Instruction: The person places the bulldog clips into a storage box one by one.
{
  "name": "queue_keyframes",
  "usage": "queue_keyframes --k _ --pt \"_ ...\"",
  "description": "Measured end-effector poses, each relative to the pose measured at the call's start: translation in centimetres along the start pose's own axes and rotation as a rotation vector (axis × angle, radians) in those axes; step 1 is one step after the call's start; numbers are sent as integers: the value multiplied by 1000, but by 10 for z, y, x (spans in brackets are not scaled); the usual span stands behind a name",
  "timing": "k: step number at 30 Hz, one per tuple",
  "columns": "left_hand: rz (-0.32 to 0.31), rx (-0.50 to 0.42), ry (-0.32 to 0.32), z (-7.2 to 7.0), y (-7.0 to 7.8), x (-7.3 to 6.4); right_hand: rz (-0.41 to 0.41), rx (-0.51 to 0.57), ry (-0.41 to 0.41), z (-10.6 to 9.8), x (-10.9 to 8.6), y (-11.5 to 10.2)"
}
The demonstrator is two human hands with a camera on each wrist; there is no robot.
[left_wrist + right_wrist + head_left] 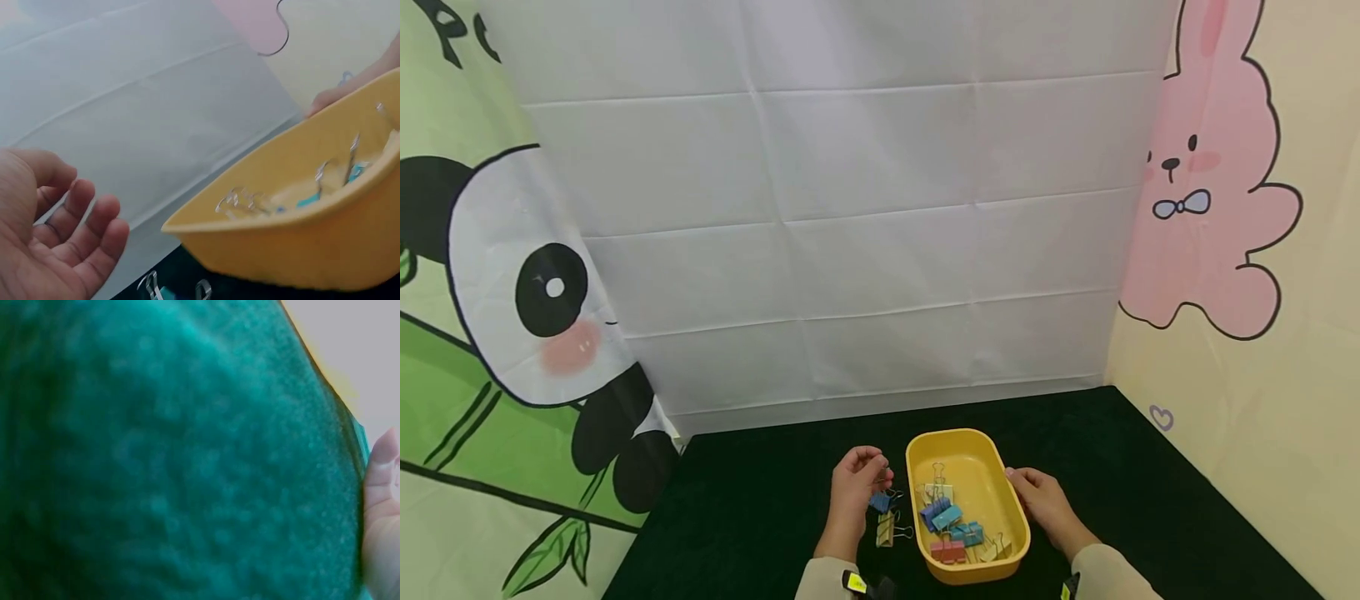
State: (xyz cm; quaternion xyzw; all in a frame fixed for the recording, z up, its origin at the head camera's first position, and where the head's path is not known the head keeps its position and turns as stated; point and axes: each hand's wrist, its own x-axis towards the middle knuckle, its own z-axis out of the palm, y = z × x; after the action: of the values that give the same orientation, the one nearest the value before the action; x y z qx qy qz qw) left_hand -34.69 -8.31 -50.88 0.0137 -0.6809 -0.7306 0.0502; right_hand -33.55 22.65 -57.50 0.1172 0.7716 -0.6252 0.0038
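Observation:
My left hand [850, 493] hovers just left of the yellow plastic tray [957, 574], above two binder clips on the dark cloth. One of these is a blue binder clip [881, 502], partly under the fingers; nearer me lies a yellow binder clip [886, 531]. In the left wrist view the left fingers [100, 219] curl loosely with nothing between them. At the tray's right rim, my right hand [1047, 505] holds the edge. Inside the tray are several binder clips, among them a red binder clip [948, 552] and a teal binder clip [967, 533], with silver wire handles.
The tray stands on a dark green cloth-covered table [760, 508]. A white sheet [865, 250] hangs behind it. Printed walls with a panda [505, 333] and a pink rabbit [1217, 225] close in the left and right sides.

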Motion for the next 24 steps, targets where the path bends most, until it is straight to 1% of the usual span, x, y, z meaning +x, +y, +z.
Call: queue_keyframes --k 4,9,12,16,24 --pt "33 22 55 -9 -5 13 0 0 1 1 0 0" --pt "27 75 104 -13 -15 22 -1 -5 1 1 1 0" --pt "1 90 117 -14 -22 24 -1 -8 2 1 1 0" --pt "-12 112 122 -13 -31 24 -1 -10 1 0 0 0" --pt "-5 172 127 -13 -38 20 -1 -15 -7 -1 -5 -3"
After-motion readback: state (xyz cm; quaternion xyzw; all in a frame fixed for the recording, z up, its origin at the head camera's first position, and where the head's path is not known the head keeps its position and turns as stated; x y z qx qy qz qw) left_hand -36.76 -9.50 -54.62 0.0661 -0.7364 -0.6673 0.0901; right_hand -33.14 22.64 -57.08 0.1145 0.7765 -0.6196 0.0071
